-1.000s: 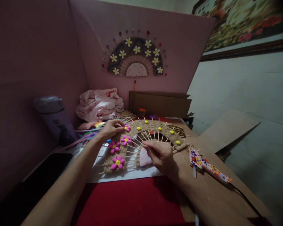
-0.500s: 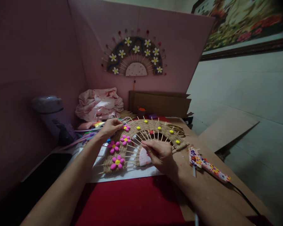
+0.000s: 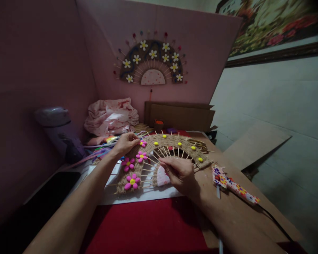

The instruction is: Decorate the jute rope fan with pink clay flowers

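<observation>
A half-round fan [image 3: 175,140] of woven twine over thin wooden sticks lies tilted in front of me. Pink flowers [image 3: 132,181] with yellow centres run up its left side, and yellow dots [image 3: 179,144] without petals follow along the arc to the right. My left hand [image 3: 126,144] is closed at the fan's upper left edge, fingertips against the topmost pink flower [image 3: 143,143]. Over the inner sticks, my right hand [image 3: 180,173] is closed in a pinch and partly covers the pink-and-white half-round centre [image 3: 163,176]. Its fingertips' exact hold on the sticks is hard to see.
A flower-patterned glue gun [image 3: 234,187] with a black cord lies on cardboard at right. Red cloth [image 3: 145,225] covers the front. Behind are bunched pink fabric [image 3: 111,116], a cardboard box [image 3: 180,115] and a finished fan [image 3: 153,54] on the wall. A purple tumbler [image 3: 59,135] stands left.
Both hands keep their places at the fan. The fan and its flowers have shifted by a very small amount; nothing is let go or picked up.
</observation>
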The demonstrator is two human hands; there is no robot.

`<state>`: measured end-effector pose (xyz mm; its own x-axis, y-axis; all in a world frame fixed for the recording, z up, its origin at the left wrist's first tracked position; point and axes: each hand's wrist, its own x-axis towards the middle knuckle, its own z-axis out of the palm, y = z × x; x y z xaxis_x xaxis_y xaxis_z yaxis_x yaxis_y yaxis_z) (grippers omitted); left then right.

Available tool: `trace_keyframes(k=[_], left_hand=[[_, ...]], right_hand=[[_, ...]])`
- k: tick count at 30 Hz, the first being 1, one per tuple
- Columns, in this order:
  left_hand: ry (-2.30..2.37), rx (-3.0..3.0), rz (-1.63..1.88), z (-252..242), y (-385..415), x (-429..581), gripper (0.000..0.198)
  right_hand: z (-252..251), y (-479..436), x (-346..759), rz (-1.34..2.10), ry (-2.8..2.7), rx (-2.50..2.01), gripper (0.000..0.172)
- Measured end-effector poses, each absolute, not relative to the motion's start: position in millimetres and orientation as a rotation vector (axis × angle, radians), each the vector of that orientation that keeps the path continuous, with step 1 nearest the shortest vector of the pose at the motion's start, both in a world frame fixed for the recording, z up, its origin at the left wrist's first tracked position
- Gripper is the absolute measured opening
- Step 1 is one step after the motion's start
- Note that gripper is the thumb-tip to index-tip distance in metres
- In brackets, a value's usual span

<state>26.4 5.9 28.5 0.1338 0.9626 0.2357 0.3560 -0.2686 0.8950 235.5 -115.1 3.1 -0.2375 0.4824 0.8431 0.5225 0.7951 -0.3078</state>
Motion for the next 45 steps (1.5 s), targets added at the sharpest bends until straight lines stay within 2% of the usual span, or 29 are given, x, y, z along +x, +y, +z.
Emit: trace_keyframes(k=[8, 18, 37, 45], left_hand=[[1.209, 1.718, 1.182, 30.6, 3.2, 26.3, 0.026], [1.085, 1.576, 1.045, 30.2, 1.0, 15.1, 0.026], [1.126, 1.601, 1.110, 30.2, -1.7, 19.7, 0.031], [1.213, 1.657, 1.140, 27.2, 3.7, 28.1, 0.025]], right_hand=[[3.7, -115.8, 235.4, -0.042, -1.878, -0.752, 0.017], [4.5, -116.3, 235.6, -0.053, -1.888, -0.747, 0.017], [2.3, -115.9, 236.2, -0.064, -1.897, -0.759, 0.017], [2.8, -114.9, 236.0, -0.057, -1.909, -0.766, 0.015]])
